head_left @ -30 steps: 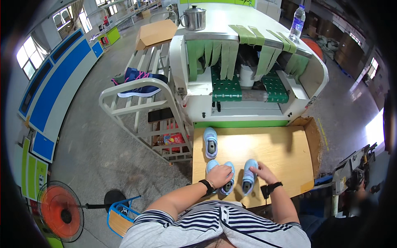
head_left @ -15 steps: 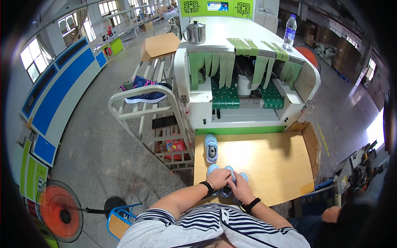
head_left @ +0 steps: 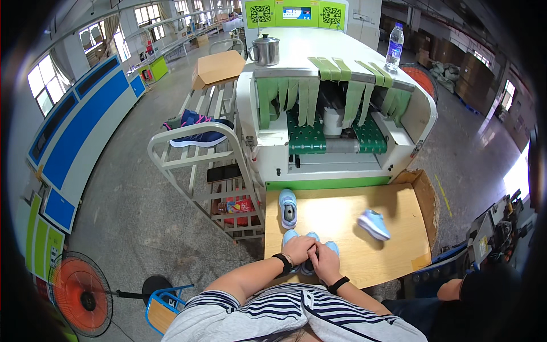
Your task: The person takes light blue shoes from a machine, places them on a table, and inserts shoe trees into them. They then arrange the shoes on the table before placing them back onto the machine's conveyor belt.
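Currently holding left hand (head_left: pixel 298 249) and right hand (head_left: pixel 325 263) together, touching at the fingers over middle shoe (head_left: pixel 312 235); covering most of it, so not showing whether clamped on it. Possibly risking a slip, from blocking the view with own fingers. Crowding left shoe (head_left: pixel 289 235) and right shoe (head_left: pixel 334 247) on either side; maybe risking a knock from a stray wrist. Seeing far shoe (head_left: pixel 288 209) sitting beyond, near table (head_left: pixel 342 199)'s left edge; likely risking little. Also seeing tilted shoe (head_left: pixel 374 224) rightward, well apart from both hands, resting or airborne, not telling which; perhaps risking tumbling toward carton (head_left: pixel 424 199), from going unsupported by either hand.
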Tool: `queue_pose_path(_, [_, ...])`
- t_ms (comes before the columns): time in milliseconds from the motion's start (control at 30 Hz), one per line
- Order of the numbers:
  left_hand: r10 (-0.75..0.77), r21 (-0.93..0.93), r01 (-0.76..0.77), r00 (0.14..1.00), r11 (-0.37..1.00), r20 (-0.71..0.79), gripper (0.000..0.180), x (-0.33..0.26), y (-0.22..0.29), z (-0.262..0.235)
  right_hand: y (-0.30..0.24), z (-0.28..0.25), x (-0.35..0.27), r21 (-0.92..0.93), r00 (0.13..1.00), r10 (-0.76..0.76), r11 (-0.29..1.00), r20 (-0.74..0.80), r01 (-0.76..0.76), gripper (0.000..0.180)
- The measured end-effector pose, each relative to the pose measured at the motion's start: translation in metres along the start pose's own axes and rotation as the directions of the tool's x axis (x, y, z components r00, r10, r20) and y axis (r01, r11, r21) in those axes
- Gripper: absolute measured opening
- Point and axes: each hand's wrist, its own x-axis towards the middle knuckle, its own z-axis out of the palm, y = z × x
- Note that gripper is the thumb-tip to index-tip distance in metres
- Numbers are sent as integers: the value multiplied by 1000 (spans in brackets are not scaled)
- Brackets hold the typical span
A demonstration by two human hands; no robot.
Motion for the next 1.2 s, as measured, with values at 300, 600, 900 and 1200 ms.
queue_pose_path(300, [18,36,-18,1000,999,0,22,3,-3,1,2,1,4,12,1000,4,1000,-9,-4,35])
queue_pose_path(600, [1,-46,-3,999,999,-44,16,-7,3,9,-2,-3,-9,0,996,66,998,54,-66,41])
queue_pose_path(900, [4,-69,-8,998,998,-60,15,10,1,-2,11,3,11,69,998,52,996,38,-55,38])
queue_pose_path(1200, [95,-10,-98,983,995,-158,20,12,-4,8,77,-8,103,95,978,29,994,205,-49,46])
